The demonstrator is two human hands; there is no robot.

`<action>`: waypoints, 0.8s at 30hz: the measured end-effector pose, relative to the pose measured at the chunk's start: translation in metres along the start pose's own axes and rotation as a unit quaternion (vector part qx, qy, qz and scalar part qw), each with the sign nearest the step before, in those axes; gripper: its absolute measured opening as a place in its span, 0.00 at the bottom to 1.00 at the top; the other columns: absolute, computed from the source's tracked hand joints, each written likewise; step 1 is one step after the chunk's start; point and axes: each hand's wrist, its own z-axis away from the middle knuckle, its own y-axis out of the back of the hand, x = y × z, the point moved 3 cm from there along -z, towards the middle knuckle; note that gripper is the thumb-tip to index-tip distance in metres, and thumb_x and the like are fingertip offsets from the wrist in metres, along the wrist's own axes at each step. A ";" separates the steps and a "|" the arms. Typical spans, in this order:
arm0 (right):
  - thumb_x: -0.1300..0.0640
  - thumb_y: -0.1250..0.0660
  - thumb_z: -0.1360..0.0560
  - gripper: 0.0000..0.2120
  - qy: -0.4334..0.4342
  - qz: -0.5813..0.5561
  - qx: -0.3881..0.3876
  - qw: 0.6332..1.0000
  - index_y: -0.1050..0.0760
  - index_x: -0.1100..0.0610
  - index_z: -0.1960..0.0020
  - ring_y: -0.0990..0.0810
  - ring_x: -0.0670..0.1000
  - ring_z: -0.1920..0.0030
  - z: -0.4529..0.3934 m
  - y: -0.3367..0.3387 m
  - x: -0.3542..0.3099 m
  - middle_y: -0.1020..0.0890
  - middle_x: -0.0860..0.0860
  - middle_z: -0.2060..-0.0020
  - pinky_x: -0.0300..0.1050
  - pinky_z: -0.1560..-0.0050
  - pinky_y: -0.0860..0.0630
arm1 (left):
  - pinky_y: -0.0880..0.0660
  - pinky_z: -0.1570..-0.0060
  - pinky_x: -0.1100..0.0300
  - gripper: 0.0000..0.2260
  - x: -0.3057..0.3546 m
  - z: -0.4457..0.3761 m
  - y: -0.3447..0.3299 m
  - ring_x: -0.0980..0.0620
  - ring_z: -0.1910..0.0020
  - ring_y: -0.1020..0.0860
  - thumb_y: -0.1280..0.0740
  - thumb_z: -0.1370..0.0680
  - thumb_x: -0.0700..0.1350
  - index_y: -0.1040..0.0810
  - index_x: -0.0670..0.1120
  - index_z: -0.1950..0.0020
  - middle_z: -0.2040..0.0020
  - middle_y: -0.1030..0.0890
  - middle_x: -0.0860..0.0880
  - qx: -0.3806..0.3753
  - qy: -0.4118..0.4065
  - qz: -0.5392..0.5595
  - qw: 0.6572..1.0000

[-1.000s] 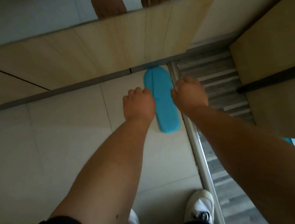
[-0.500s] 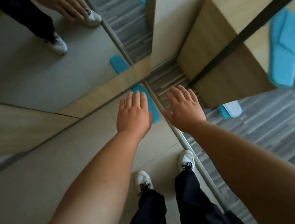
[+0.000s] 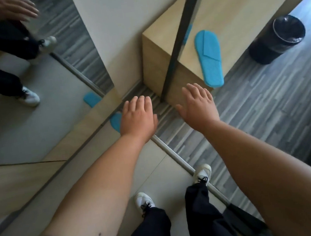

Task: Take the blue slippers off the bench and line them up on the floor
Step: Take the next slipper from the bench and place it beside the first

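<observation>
One blue slipper (image 3: 209,56) lies flat on the light wooden bench (image 3: 235,6), its heel hanging slightly over the bench's front edge. A second blue slipper (image 3: 115,121) lies on the tiled floor by the mirror's base, mostly hidden behind my left hand. My left hand (image 3: 137,118) hovers above that floor slipper, fingers spread, holding nothing. My right hand (image 3: 199,105) is stretched out in front of the bench's near corner, below the bench slipper, open and empty.
A mirror (image 3: 13,67) on the left reflects my legs, a hand and the floor slipper. A black waste bin (image 3: 277,38) stands right of the bench. A dark post (image 3: 180,30) crosses the bench. A metal threshold strip (image 3: 176,159) divides tile from striped grey carpet.
The view has swung up and right from the floor slipper to the bench. Both hands opened and lifted away from the floor slipper, the right one nearing the bench.
</observation>
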 end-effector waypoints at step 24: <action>0.46 0.42 0.22 0.24 -0.093 -0.092 -0.013 0.991 0.34 0.58 0.30 0.34 0.59 0.31 -0.120 -0.023 0.233 0.29 0.56 0.31 0.56 0.32 0.36 | 0.32 0.37 0.47 0.26 0.185 -0.210 -0.028 0.40 0.36 0.30 0.43 0.21 0.52 0.39 0.40 0.28 0.31 0.30 0.40 -0.010 0.022 0.042 0.999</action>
